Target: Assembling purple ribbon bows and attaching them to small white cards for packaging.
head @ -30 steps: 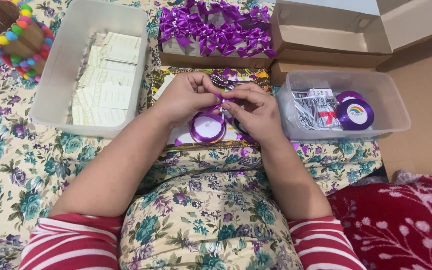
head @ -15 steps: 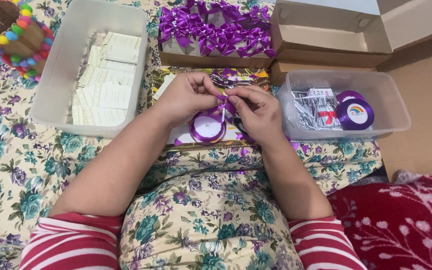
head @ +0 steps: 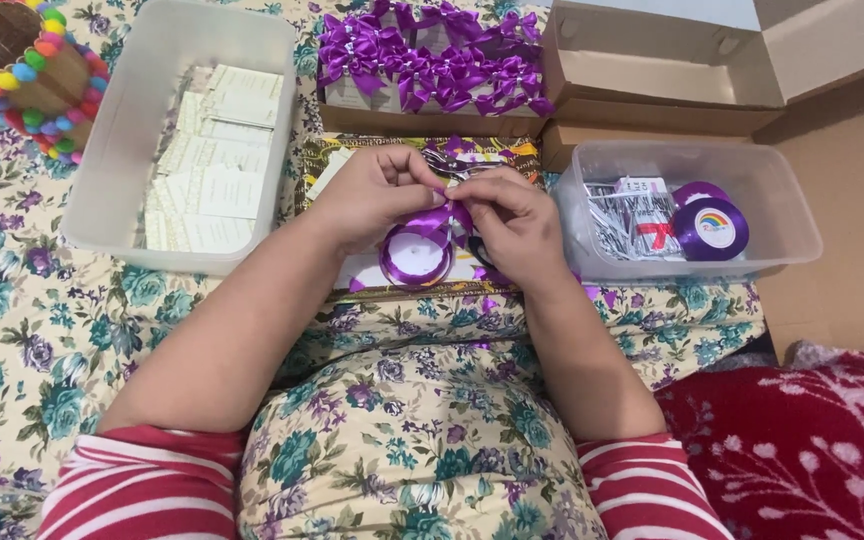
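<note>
Both hands meet over the lap: the left hand point(head: 377, 195) and right hand point(head: 507, 215) pinch a purple ribbon point(head: 439, 217) into loops just above its spool point(head: 415, 256), apparently mid-bow. Finished bows point(head: 422, 60) fill the box behind; knotting likely needs a steady pinch.

The left hand point(head: 377, 195) and right hand point(head: 512, 215) pinch a purple ribbon point(head: 439, 218) together above its spool point(head: 416, 256), between two clear plastic tubs point(head: 112, 215).
</note>
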